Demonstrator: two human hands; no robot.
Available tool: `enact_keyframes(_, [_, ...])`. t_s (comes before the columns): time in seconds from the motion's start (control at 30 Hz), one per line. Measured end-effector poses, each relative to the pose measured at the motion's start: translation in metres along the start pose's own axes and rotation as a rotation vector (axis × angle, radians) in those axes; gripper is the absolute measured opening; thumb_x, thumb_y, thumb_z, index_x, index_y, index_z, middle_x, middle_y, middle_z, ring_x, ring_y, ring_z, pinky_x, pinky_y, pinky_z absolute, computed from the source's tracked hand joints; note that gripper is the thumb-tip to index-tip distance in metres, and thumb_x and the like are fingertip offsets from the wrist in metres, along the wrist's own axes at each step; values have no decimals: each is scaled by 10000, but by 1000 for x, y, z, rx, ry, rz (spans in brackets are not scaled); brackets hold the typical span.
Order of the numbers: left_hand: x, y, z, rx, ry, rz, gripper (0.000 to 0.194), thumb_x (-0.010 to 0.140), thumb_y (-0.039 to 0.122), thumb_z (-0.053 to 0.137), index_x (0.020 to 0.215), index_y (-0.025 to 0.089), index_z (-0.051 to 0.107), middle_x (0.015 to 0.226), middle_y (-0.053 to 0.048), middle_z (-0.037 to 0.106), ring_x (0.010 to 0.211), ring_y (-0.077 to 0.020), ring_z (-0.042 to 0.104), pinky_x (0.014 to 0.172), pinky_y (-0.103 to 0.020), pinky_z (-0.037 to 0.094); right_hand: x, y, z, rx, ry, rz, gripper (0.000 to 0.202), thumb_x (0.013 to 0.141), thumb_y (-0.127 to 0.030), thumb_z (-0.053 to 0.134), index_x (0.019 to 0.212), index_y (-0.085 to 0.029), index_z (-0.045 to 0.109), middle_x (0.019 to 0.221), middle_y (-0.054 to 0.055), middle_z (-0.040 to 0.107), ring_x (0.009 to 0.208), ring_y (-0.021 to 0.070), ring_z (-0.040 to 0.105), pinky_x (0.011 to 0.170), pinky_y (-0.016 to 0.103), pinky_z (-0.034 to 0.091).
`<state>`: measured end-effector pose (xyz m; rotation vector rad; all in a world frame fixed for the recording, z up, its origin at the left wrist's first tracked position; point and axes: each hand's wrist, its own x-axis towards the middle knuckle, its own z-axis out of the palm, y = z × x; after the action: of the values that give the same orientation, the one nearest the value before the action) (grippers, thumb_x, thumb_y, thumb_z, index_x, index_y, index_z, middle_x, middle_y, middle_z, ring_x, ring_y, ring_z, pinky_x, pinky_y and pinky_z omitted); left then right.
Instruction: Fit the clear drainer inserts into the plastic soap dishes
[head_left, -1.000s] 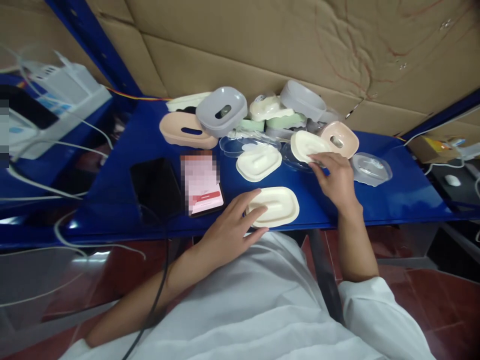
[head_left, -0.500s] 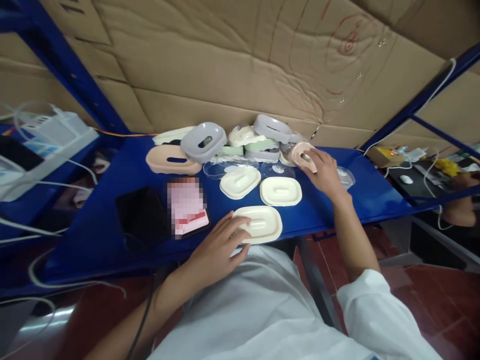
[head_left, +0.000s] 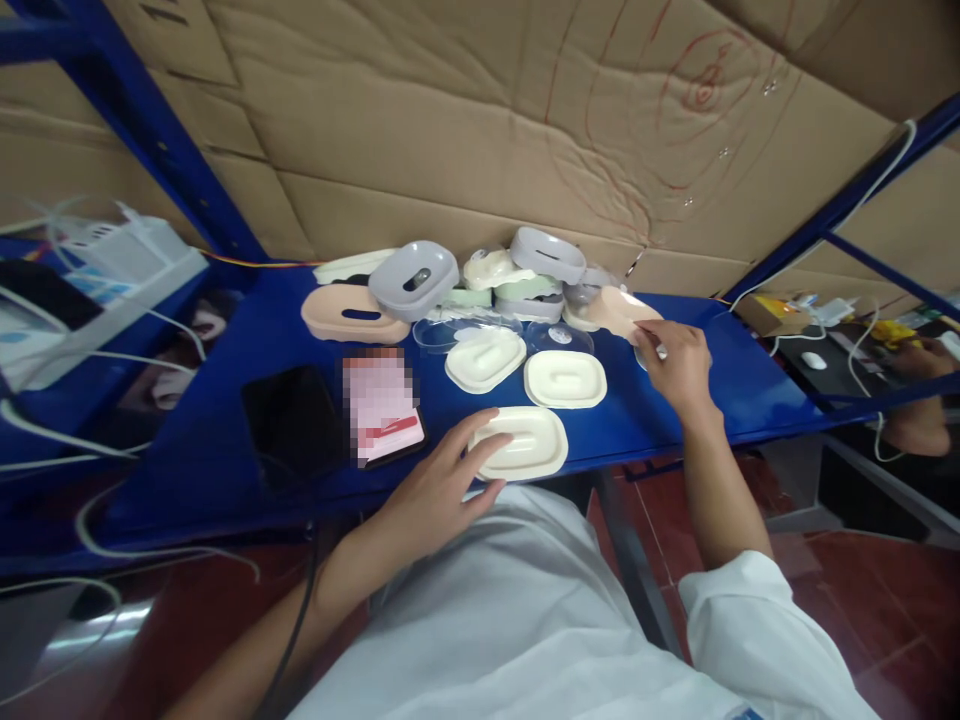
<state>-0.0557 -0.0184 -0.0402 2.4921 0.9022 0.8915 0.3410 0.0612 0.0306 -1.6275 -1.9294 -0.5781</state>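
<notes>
I had the right hand (head_left: 679,368) pinching a peach, rounded plastic dish (head_left: 621,310) just ahead of it, while the left hand (head_left: 450,472) spread open over a cream, oval plastic dish (head_left: 534,445).

The fingers of the left hand (head_left: 442,472) cover one end of the nearest cream piece (head_left: 534,446). Those of the right hand (head_left: 681,365) hide the near end of the pinched peach piece (head_left: 621,310). Pixelation blots out much of the phone (head_left: 382,405) screen. Print on the round label (head_left: 556,336) is too small to read. Another person's arm (head_left: 919,430) is blurred. The cardboard (head_left: 450,120) runs off the top edge.
</notes>
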Motion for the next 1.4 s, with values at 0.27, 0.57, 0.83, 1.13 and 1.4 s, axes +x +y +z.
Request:
enact_keyframes(0.27, [1,4,3,-82,120,-52,828,976,184,714,1652,311,252,1772,-188,133,1581,-369,392,1234,-574,461,-51,-94,-23,340,-87,-366,225,1033,-217,634,1241,-245,714,1157,72,814,1059,243,755,1011,446,496])
enact_keyframes(0.57, [3,0,3,9,79,0,434,1020,225,669,1437,218,548,1709,-182,365,1629,-361,291,1270,-589,413,-72,-142,-19,466,-269,-583,251,1048,-135,597,1259,-205,714,1196,79,804,1145,227,715,988,409,448])
enact_keyframes(0.83, [3,1,8,77,102,40,335,1033,245,656,1357,166,632,1649,-213,456,1592,-362,372,1234,-567,470,-78,-116,-14,640,-369,-510,357,1060,-277,617,1414,-251,654,1356,94,741,1291,258,670,1112,459,491])
enact_keyframes(1.13, [3,4,8,95,89,47,374,1005,229,686,1370,158,648,1657,-207,451,1586,-377,381,1238,-536,474,40,-101,19,513,-348,-350,517,1053,-518,582,1517,-291,598,1537,91,630,1451,314,566,1217,530,452])
enact_keyframes(1.4, [0,0,3,3,77,11,470,1017,315,694,1463,233,569,1645,-185,456,1552,-334,450,1234,-533,476,70,-125,76,615,-355,-334,464,1081,-453,557,1497,-267,640,1490,61,670,1429,287,599,1235,480,465])
